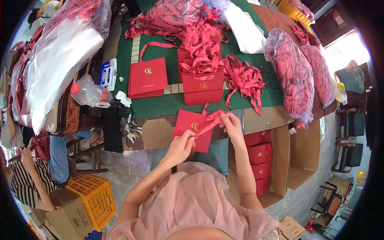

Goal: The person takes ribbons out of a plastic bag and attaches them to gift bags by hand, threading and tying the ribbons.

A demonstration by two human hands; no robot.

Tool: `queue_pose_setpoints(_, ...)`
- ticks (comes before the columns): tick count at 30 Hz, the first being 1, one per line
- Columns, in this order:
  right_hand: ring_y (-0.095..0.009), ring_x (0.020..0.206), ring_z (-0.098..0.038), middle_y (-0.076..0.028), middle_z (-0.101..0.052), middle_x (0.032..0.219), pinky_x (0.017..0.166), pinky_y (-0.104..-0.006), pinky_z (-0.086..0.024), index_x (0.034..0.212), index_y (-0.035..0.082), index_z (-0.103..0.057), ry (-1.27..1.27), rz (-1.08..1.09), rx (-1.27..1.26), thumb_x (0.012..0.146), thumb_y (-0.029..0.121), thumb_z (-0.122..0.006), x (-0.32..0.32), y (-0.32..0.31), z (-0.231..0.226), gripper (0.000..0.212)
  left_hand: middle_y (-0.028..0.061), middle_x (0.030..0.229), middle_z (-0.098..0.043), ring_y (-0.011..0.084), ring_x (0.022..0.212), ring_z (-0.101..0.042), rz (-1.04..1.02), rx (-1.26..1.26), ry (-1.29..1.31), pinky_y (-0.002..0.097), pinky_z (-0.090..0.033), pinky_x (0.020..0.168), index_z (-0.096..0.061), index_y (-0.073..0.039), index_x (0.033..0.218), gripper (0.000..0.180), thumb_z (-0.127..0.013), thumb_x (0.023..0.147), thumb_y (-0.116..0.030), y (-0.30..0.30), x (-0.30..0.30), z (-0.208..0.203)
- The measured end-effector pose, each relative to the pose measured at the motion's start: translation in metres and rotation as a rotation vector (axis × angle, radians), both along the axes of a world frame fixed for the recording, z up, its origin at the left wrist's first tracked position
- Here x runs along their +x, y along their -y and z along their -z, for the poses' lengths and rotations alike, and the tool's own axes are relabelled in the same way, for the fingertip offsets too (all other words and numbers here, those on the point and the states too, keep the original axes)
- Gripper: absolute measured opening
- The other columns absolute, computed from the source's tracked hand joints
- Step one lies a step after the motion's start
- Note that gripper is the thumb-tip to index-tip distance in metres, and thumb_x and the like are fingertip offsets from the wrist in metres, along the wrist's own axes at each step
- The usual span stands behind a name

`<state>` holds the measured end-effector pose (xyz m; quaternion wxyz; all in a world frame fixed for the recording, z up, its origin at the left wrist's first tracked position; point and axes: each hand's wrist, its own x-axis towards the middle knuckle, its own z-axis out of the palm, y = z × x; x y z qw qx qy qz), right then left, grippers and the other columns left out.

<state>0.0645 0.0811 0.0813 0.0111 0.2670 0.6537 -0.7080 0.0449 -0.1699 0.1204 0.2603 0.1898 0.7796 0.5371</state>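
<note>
While both hands work in front of the bench's near edge, contents stand as follows. Cardboard box [279, 160], below the near edge toward the right corner: holds red bags [261, 154] in a column. Clear plastic sack [292, 76], at the right edge: filled with red ribbon. Second clear sack [172, 14], at the far edge: likewise red. Thin clear bag [90, 96], near the left edge: plastic bottle inside. Yellow crate [93, 200], on the floor at left: contents cannot be told. Gold-marked red bag [185, 123], item in hand: top edge toward the bench [154, 108], long axis running away from the body, tilted slightly clockwise, gold emblem [195, 127] facing up. Position: between the hands, nearer the left, overlapping the near edge in view. Left hand [181, 149]: fingers closed at the bag's lower left front, gripping a pink-red ribbon [209, 126]. Right hand [232, 125]: pinching the ribbon's other end, beyond the bag's right side.
</note>
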Motion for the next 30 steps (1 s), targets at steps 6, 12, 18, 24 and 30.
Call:
queue_pose_setpoints(6,-0.019,0.080,-0.064,-0.010,-0.061,0.089,0.066,-0.0306,-0.050,0.096,0.002,-0.062,-0.343,-0.001,0.750,0.086,0.010,-0.073,0.004,0.030,-0.046,0.017,0.0163,0.094,-0.064,0.0358,0.089,-0.064,-0.099,-0.116,-0.184,0.0436,-0.050,0.075,-0.064,-0.004,0.101,0.012,-0.057,0.093,-0.011,0.009,-0.017,0.003)
queue_pose_setpoints(12,-0.029,0.088,-0.067,-0.011,-0.067,0.099,0.073,-0.0394,-0.054,0.101,0.006,-0.066,-0.402,-0.444,0.769,0.083,0.009,-0.075,0.005,0.071,-0.057,0.020,0.0161,0.091,-0.065,0.0354,0.088,-0.065,-0.104,-0.067,-0.203,0.0420,-0.051,0.077,-0.068,-0.004,0.103,0.016,-0.060,0.092,-0.011,-0.007,-0.019,0.011)
queue_pose_setpoints(18,-0.033,0.081,-0.067,-0.010,-0.068,0.090,0.069,-0.0411,-0.054,0.096,0.007,-0.066,-0.376,-0.327,0.827,0.087,0.012,-0.070,0.007,0.079,-0.038,0.011,0.0148,0.089,-0.065,0.0341,0.085,-0.065,-0.209,-0.089,-0.295,0.0402,-0.052,0.076,-0.069,-0.006,0.107,0.020,-0.066,0.089,-0.014,0.000,-0.036,0.009)
queue_pose_setpoints(24,-0.034,0.080,-0.067,-0.012,-0.068,0.089,0.067,-0.0425,-0.053,0.093,0.007,-0.067,-0.335,-0.220,0.823,0.087,0.014,-0.071,0.002,0.091,-0.023,0.010,0.0135,0.121,-0.053,0.0359,0.109,-0.054,-0.086,-0.305,-0.611,0.0427,-0.050,0.089,-0.059,-0.006,0.124,0.046,-0.073,0.080,-0.010,0.007,-0.064,0.030)
queue_pose_setpoints(30,-0.029,0.076,-0.069,-0.012,-0.070,0.088,0.066,-0.0386,-0.054,0.090,0.004,-0.068,-0.238,-0.134,0.839,0.085,0.013,-0.072,-0.005,0.102,-0.002,0.012,0.0124,0.118,-0.054,0.0353,0.107,-0.056,-0.057,-0.276,-0.560,0.0435,-0.052,0.087,-0.061,-0.006,0.112,0.037,-0.074,0.078,-0.008,-0.004,-0.054,0.030)
